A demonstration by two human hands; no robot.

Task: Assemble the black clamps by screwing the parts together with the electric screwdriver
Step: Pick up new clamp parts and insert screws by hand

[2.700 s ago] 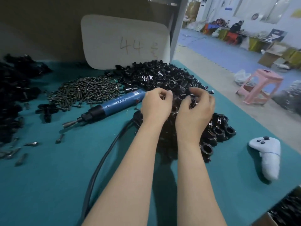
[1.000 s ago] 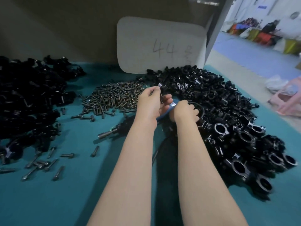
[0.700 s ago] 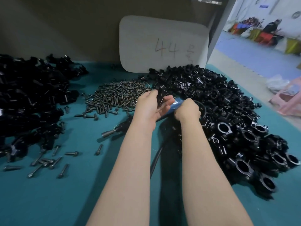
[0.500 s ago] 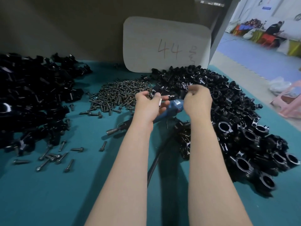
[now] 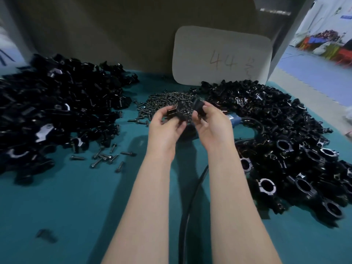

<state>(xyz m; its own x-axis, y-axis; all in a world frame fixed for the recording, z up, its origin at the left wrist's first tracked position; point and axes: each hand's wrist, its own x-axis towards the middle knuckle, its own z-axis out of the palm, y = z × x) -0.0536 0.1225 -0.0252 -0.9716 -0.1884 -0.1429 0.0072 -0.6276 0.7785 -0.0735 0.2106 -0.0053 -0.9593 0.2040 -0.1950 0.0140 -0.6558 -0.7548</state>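
Teal matting covered the desk [image 5: 76,206], which ended at a dull brown back panel [image 5: 114,31]. A white rounded card marked "44" [image 5: 221,58] leaned against that panel at the far edge.

Above the middle of the desk the left hand [image 5: 165,128] and the right hand [image 5: 213,128] were raised close together. Their fingers were curled, each pinching one side of a small cluster of black clamp parts [image 5: 187,110]. Motion blur hid how the pieces met.

Behind the hands, near the far edge, lay a heap of dark metal screws [image 5: 163,100]. A blue-bodied electric screwdriver [image 5: 233,118] lay on the desk just beyond the right hand, mostly hidden by it. Its black cable [image 5: 182,225] ran between the forearms toward the near edge.

A big mound of loose black clamp pieces [image 5: 57,111] filled the left edge, with a few stray screws [image 5: 106,157] scattered at its foot. Along the right edge spread a heap of black ring-shaped clamps [image 5: 285,149], many with their round bores facing up. One small dark piece [image 5: 45,235], too blurred to identify, lay alone toward the near-left corner.
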